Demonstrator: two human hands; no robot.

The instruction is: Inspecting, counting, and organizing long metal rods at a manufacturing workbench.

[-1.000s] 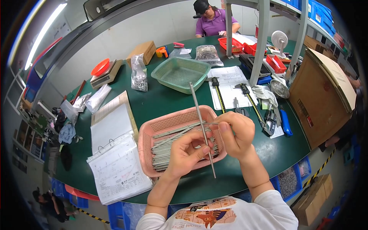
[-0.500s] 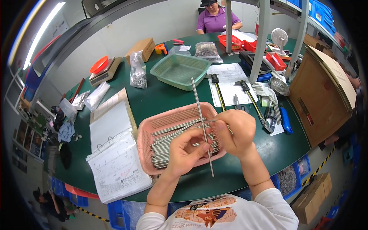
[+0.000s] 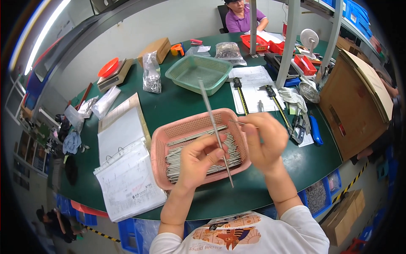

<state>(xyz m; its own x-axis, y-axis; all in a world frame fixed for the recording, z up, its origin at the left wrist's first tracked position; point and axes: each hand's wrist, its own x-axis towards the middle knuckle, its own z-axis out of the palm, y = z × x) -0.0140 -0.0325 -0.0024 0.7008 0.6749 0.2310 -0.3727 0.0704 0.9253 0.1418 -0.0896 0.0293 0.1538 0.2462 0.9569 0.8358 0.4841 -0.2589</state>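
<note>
A long thin metal rod [image 3: 211, 115] slants up and away over the pink basket, pinched between the thumb and fingers of my left hand [image 3: 199, 158]. To the right, my right hand [image 3: 267, 137] is closed on a thin metal pin [image 3: 237, 122], whose tip points left toward the rod but stands apart from it. Below both hands the pink perforated basket [image 3: 158, 139] holds many similar metal rods [image 3: 186, 163], lying roughly side by side; my left hand hides some of them.
An open ring binder [image 3: 131, 186] lies left of the basket. Beyond stands a green basket [image 3: 175, 80], with calipers [image 3: 240, 97] on papers beside it. A large cardboard box [image 3: 347, 114] and blue-handled tool [image 3: 315, 130] are at right. A person in purple [image 3: 241, 19] sits across the table.
My right hand has drawn back to the right, so the pin is now apart from the rod. My left hand has shifted slightly left with the rod. The person opposite has moved.
</note>
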